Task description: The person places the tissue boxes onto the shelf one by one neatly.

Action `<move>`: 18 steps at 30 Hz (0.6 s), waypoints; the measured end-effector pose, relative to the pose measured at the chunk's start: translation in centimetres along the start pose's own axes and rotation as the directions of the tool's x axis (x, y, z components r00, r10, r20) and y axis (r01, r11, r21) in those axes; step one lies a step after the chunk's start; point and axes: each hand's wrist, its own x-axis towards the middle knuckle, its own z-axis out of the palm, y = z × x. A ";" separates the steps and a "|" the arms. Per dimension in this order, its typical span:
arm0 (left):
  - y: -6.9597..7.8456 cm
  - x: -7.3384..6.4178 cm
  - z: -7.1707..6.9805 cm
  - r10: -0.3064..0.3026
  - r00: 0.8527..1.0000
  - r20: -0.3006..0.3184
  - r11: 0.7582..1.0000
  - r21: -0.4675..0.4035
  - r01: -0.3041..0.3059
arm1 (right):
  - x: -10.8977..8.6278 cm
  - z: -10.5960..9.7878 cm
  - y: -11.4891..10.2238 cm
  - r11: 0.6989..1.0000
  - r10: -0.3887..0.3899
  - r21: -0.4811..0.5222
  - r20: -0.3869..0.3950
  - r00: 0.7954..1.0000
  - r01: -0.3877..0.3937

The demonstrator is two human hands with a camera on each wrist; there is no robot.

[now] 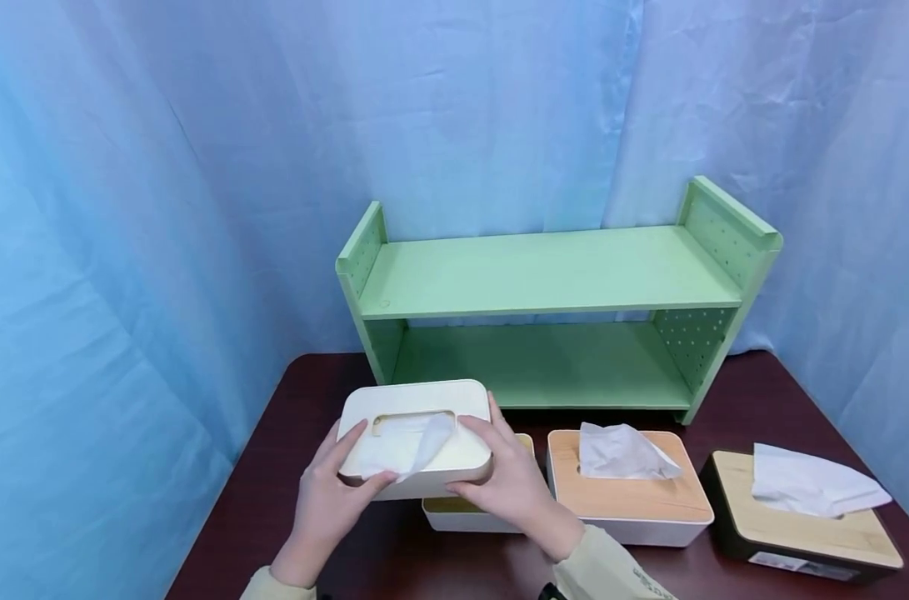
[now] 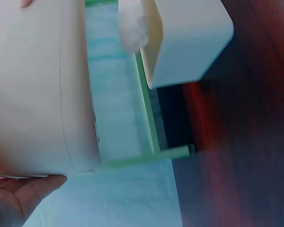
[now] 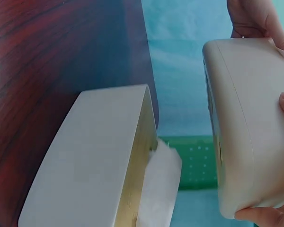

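Observation:
A white tissue box [image 1: 417, 398] with a rounded outline is held up off the table, its top tilted into the head view. From its oval slot a white tissue droops over the front. My left hand [image 1: 322, 496] grips the left end, while my right hand [image 1: 510, 483] grips the right end, thumbs and fingers on its top and sides. Beneath and partly hidden by it sits another tissue box [image 1: 472, 521] with a yellowish wood top and white sides. In the right wrist view the held box [image 3: 251, 123] shows its smooth white shell.
A green two-tier shelf [image 1: 551, 271] stands at the back of the dark reddish table [image 1: 252, 500]. To the right are a white tissue box with an orange-tan wood top [image 1: 634, 500] and a dark one with a light wood top [image 1: 806, 533]. Blue curtains [image 1: 274, 167] surround the table.

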 end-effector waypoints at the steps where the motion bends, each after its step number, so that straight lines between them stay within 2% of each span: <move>1: 0.3 0.1 0.3 0.008 1.000 0.002 1.000 -0.006 -0.008 | -0.1 -0.3 0.2 1.000 -0.010 -0.010 -0.013 1.000 0.010; 6: 1.4 0.5 1.5 0.061 0.998 -0.013 0.998 -0.017 -0.062 | -0.3 -2.1 0.9 0.997 -0.065 -0.033 -0.047 0.997 0.063; 10: 2.7 1.3 2.3 0.117 0.993 -0.008 0.993 -0.034 -0.117 | -0.1 -3.8 1.1 0.997 -0.075 -0.028 -0.064 0.995 0.073; 13: 3.8 2.1 2.6 0.147 0.989 0.005 0.988 -0.051 -0.146 | 0.2 -5.0 1.2 0.997 -0.083 -0.016 -0.080 0.993 0.082; 18: 5.4 3.2 2.4 0.165 0.986 0.031 0.983 -0.087 -0.162 | 0.9 -6.8 0.8 0.992 -0.122 0.009 -0.100 0.987 0.124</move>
